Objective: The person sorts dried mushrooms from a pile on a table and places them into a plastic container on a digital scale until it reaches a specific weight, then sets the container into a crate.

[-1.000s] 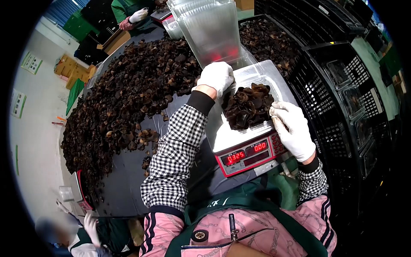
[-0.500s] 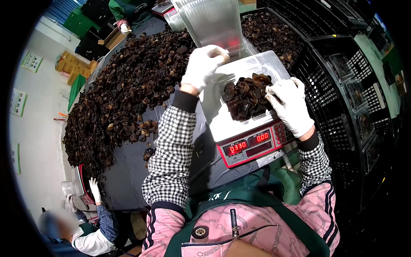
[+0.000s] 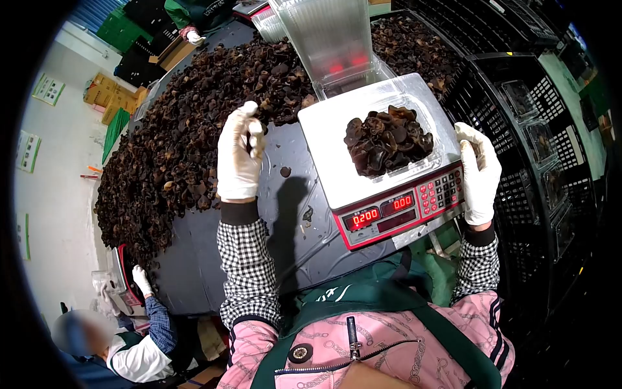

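Reading 0.200, scale (image 3: 327, 152) carries clear tray (image 3: 438, 133) of fungus (image 3: 389, 141) on its plate. Left hand (image 3: 240, 154) hangs left of scale by pile (image 3: 188, 139), fingers half-curled; can't tell if dark spot between them is held fungus. Right hand (image 3: 478, 174) is just beside scale's right edge, fingers loosely bent, thumb apart, grip looks unloaded; contact unclear. Tray stack (image 3: 332, 42) stands behind scale.

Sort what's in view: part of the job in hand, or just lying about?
Likely in the job:
scale
clear tray on it
dark pieces in the tray
loose dark heap
stack of clear containers

Probably just lying about:
cardboard boxes
wall notices
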Demonstrator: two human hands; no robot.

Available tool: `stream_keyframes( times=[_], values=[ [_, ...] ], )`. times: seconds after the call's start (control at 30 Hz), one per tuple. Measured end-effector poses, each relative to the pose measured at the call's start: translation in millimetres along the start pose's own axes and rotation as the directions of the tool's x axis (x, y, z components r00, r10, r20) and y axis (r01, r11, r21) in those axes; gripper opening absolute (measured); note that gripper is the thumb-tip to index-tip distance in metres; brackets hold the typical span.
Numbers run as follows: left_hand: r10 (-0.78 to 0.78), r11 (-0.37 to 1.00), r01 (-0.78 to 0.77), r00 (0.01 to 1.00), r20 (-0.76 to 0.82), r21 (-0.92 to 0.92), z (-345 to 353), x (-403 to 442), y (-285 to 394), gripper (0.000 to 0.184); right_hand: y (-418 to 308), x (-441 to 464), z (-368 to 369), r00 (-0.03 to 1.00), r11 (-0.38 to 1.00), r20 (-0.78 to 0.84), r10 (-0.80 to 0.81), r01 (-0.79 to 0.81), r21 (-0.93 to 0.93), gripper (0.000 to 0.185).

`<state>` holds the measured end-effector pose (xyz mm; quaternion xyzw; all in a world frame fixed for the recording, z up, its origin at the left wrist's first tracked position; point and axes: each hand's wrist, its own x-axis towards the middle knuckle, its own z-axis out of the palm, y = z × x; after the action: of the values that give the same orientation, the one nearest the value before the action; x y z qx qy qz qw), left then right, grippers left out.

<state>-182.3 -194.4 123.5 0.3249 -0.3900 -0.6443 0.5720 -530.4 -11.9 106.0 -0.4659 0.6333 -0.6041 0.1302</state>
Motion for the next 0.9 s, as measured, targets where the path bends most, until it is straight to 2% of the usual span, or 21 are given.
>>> stream_keyframes(
  times=[0.1, 0.2, 0.27, 0.33, 0.4, 0.43, 0.47, 0.53, 0.63, 0.7, 0.77, 0.8, 0.87, 0.9],
  values=[
    [-0.022, 0.953, 0.006, 0.999, 0.047, 0.303, 23, -27, 8, 0.020, 0, -4, 0, 0.997, 0.996, -0.014, 0.080, -0.079, 0.039, 0.028],
    [-0.021, 0.813, -0.053, 0.993, 0.120, 0.579, 41, -43, 4, 0.018, 3, -8, 3, 0.997, 0.995, -0.020, 0.079, -0.078, 0.067, 0.028],
    [0.002, 0.787, -0.173, 0.961, 0.278, 0.592, 42, -49, -8, 0.018, 1, -10, 5, 0.996, 0.994, -0.015, 0.088, -0.087, 0.060, 0.027],
    [0.027, 0.641, -0.299, 0.929, 0.369, 0.707, 51, -55, -20, 0.020, 1, -10, 7, 0.998, 0.998, -0.007, 0.060, -0.060, 0.020, 0.027],
    [0.066, 0.549, -0.399, 0.897, 0.438, 0.734, 70, -66, -24, 0.027, 1, -11, 9, 0.998, 0.998, 0.010, 0.059, -0.059, -0.013, 0.027],
    [0.011, 0.565, -0.350, 0.909, 0.418, 0.747, 77, -69, -26, 0.032, -1, -11, 11, 0.998, 0.998, 0.016, 0.058, -0.057, -0.030, 0.027],
    [0.080, 0.442, -0.463, 0.873, 0.480, 0.768, 83, -69, -30, 0.033, -2, -10, 14, 1.000, 0.999, 0.011, 0.013, -0.012, -0.048, 0.026],
    [0.091, 0.251, -0.500, 0.865, 0.494, 0.829, 88, -67, -42, 0.029, -10, -5, 19, 0.980, 0.959, 0.067, -0.187, 0.197, -0.203, 0.025],
    [0.052, 0.231, -0.533, 0.842, 0.536, 0.814, 87, -59, -51, 0.023, -27, 6, 36, 0.922, 0.881, 0.132, -0.364, 0.386, -0.274, 0.023],
    [0.073, 0.384, -0.466, 0.876, 0.477, 0.797, 88, -58, -37, 0.020, -30, 19, 48, 0.852, 0.789, 0.203, -0.483, 0.524, -0.321, 0.022],
    [0.058, 0.561, -0.380, 0.904, 0.423, 0.735, 84, -55, -19, 0.020, -28, 36, 62, 0.808, 0.760, 0.304, -0.505, 0.583, -0.286, 0.021],
    [0.006, 0.764, -0.244, 0.928, 0.372, 0.597, 82, -52, -13, 0.020, -26, 41, 68, 0.780, 0.745, 0.354, -0.517, 0.613, -0.262, 0.022],
    [-0.144, 0.902, 0.051, 0.972, 0.187, 0.428, 80, -57, 9, 0.021, -27, 42, 80, 0.754, 0.690, 0.488, -0.439, 0.631, -0.354, 0.024],
    [-0.158, 0.950, 0.105, 0.974, 0.161, 0.294, 69, -53, 5, 0.024, -15, 44, 86, 0.722, 0.632, 0.526, -0.450, 0.673, -0.383, 0.024]
  ],
)
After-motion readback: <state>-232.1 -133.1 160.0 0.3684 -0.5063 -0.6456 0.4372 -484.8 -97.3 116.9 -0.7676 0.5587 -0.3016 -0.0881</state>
